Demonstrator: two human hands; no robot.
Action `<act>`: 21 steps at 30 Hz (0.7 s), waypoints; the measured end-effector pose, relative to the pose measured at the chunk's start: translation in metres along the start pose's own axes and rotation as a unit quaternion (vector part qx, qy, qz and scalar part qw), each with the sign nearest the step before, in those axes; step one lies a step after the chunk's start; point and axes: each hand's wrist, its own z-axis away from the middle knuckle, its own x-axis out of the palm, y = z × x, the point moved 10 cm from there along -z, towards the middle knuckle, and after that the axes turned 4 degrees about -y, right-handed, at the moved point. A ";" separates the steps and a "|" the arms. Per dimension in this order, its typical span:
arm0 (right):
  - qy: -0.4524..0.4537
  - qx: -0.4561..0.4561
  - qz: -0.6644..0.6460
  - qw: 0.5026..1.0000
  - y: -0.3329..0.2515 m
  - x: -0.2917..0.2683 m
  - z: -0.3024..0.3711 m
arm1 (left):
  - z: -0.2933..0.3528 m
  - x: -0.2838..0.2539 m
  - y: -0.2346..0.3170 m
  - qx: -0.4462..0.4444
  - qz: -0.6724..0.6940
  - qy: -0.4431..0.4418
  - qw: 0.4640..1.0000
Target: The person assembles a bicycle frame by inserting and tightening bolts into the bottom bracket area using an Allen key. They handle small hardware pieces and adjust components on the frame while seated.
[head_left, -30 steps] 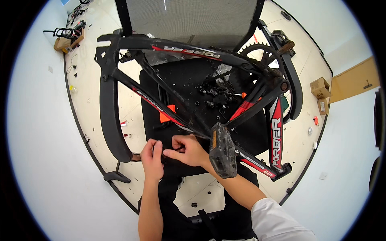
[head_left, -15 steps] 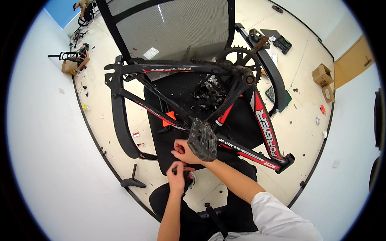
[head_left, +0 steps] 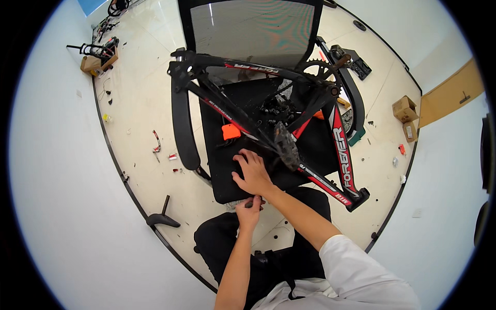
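A black-and-red bicycle frame (head_left: 345, 155) lies across the seat of a black mesh-backed office chair (head_left: 219, 181). Its chainring (head_left: 316, 67) is at the far right, and a dark pedal (head_left: 285, 146) hangs over the seat's middle. My right hand (head_left: 253, 172) is open with fingers spread at the near part of the seat, left of the pedal; whether it touches the seat I cannot tell. Just below its wrist, at the seat's front edge, my left hand (head_left: 248, 211) is closed round a small dark thing, mostly hidden by the fingers. An orange piece (head_left: 231, 132) sits ahead of my right hand.
Small dark metal parts (head_left: 276, 108) are heaped under the frame. A bicycle saddle on its post (head_left: 163, 218) lies on the floor at left. Cardboard boxes (head_left: 404, 109) stand by the right wall, and another box with bicycle parts (head_left: 103, 64) is far left.
My right hand has gone from curled to spread, reaching farther over the seat. My left hand stays closed near the seat's front edge. The view has shifted, moving the chair rightward and upward in the picture.
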 end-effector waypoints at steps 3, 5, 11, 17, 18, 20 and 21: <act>-0.037 -0.049 0.066 0.996 -0.011 0.008 0.008 | 0.003 -0.004 -0.002 0.056 -0.103 0.008 0.993; -0.043 -0.046 0.082 0.995 -0.012 0.014 0.009 | 0.002 -0.005 0.001 0.065 -0.131 0.014 0.989; -0.046 -0.068 0.145 0.986 -0.012 0.020 0.009 | 0.003 -0.005 0.006 0.096 -0.127 0.038 0.986; -0.038 -0.079 0.145 0.986 -0.019 0.020 0.005 | -0.004 -0.005 -0.027 0.121 0.000 0.104 0.987; -0.034 -0.079 0.148 0.985 -0.018 0.020 0.006 | -0.004 -0.003 -0.031 0.118 0.014 0.109 0.987; -0.026 -0.079 0.153 0.985 -0.017 0.020 0.008 | -0.003 -0.005 -0.040 0.111 0.038 0.121 0.986; -0.025 -0.077 0.156 0.984 -0.017 0.021 0.008 | -0.004 -0.004 -0.044 0.113 0.037 0.125 0.985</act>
